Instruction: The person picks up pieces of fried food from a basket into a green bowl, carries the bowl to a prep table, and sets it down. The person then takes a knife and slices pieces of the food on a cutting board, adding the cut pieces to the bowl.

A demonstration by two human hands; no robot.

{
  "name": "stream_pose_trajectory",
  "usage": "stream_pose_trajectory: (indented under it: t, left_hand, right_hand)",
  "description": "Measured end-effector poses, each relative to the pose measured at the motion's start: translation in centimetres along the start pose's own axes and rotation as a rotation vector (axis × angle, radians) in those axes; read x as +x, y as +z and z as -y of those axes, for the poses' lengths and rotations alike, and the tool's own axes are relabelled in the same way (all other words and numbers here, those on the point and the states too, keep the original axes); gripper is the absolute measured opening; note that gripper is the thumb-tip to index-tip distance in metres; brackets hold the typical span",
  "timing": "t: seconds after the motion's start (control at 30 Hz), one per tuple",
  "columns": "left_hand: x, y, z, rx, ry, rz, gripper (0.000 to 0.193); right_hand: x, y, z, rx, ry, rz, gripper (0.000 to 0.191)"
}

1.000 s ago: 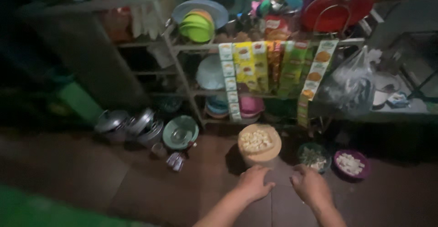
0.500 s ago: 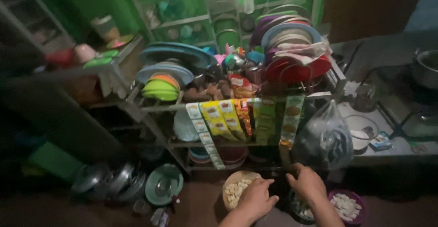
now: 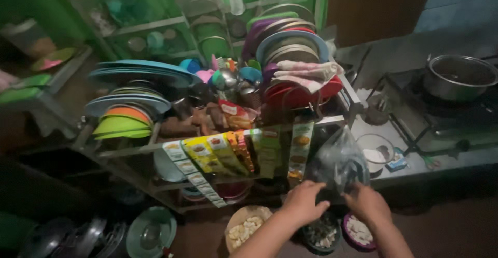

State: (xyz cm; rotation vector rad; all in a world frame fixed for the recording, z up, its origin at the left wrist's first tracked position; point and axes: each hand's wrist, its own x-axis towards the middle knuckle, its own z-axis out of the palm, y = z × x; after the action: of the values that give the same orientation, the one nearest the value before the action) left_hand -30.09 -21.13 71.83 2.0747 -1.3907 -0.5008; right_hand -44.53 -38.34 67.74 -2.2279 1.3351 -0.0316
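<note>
both hands reach up from below toward a clear plastic bag (image 3: 340, 160) that hangs off the corner of the dish rack (image 3: 332, 120), likely hung there to keep it off the floor and within reach. the left hand (image 3: 303, 202) has its fingers curled at the bag's lower left edge, touching it, though whether it really grips is hard to tell; the right hand (image 3: 369, 203) sits under the bag's lower right, fingers bent, its hold hidden. strips of small packets (image 3: 228, 151) dangle from the rack rail. on the floor stand 3 bowls: a wooden one (image 3: 246, 228) with pale chunks, a dark one (image 3: 321, 233) with mixed bits, a purple one (image 3: 359, 231) with white pieces. a metal pot (image 3: 459, 76) sits on the stove (image 3: 446, 115).
</note>
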Motion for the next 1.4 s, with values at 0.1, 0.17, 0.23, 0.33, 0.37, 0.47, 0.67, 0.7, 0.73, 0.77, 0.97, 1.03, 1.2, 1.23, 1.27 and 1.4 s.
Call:
stream_pose_trajectory:
  t: [0.1,0.17,0.23,0.33,0.37,0.47,0.67,0.7,0.73,0.77,0.97,1.03,1.2,1.23,1.27,1.4]
  left_hand:
    - [5.1,-0.5,0.2,-0.004,0.085,-0.010,0.061]
    - [8.0,-0.7,-0.3,0.000,0.082,0.021,0.060]
    - [10.4,-0.9,-0.9,0.003,0.099,0.011,0.060]
    - [14.0,-1.4,-1.9,-0.019,0.149,-0.018,0.058]
    - [15.3,-1.5,-2.2,-0.036,0.168,-0.038,0.057]
    - [19.2,-1.7,-3.0,-0.011,0.118,-0.083,0.056]
    - [26.0,-2.0,-4.5,-0.054,0.022,-0.213,0.065]
    - [27.1,-1.9,-4.9,-0.054,0.015,-0.236,0.067]
    - [28.1,-1.9,-5.3,-0.054,0.008,-0.264,0.070]
    - [29.0,-1.8,-5.5,-0.055,-0.004,-0.290,0.072]
    - [32.6,-1.4,-6.9,-0.089,-0.060,-0.361,0.062]
    - [33.3,-1.2,-7.3,-0.037,-0.112,-0.341,0.061]
    - [34.1,-1.3,-7.9,0.076,-0.147,-0.292,0.061]
    - [34.1,-1.4,-8.0,0.081,-0.159,-0.278,0.061]
    - [34.2,-1.5,-7.9,0.086,-0.170,-0.265,0.061]
    - [34.4,-1.5,-8.0,0.065,-0.186,-0.269,0.062]
  right_hand:
    - [3.6,-1.8,-0.5,-0.018,0.036,-0.034,0.046]
    - [6.0,-2.8,-0.8,0.028,0.033,-0.080,0.046]
    - [8.5,-3.6,-1.2,0.067,0.031,-0.114,0.046]
    - [12.7,-4.4,-1.9,0.120,0.038,-0.160,0.046]
    - [14.4,-4.8,-2.1,0.130,0.038,-0.178,0.046]
    - [20.4,-5.7,-2.2,0.148,0.019,-0.194,0.043]
    - [32.1,-5.0,-0.1,0.393,-0.128,-0.169,0.046]
    - [33.9,-4.9,0.4,0.425,-0.162,-0.170,0.045]
    - [35.6,-5.0,0.9,0.444,-0.192,-0.153,0.046]
    - [37.1,-4.8,1.4,0.461,-0.219,-0.131,0.047]
    - [41.7,-3.5,1.9,0.537,-0.421,0.081,0.049]
    - [42.3,-3.4,1.8,0.509,-0.418,0.172,0.060]
    - [42.0,-3.6,1.9,0.358,-0.602,-0.004,0.086]
    - [41.8,-3.7,2.2,0.346,-0.607,-0.008,0.089]
    - [41.6,-3.8,2.4,0.336,-0.613,-0.013,0.091]
    - [40.8,-4.1,3.0,0.281,-0.442,0.118,0.089]
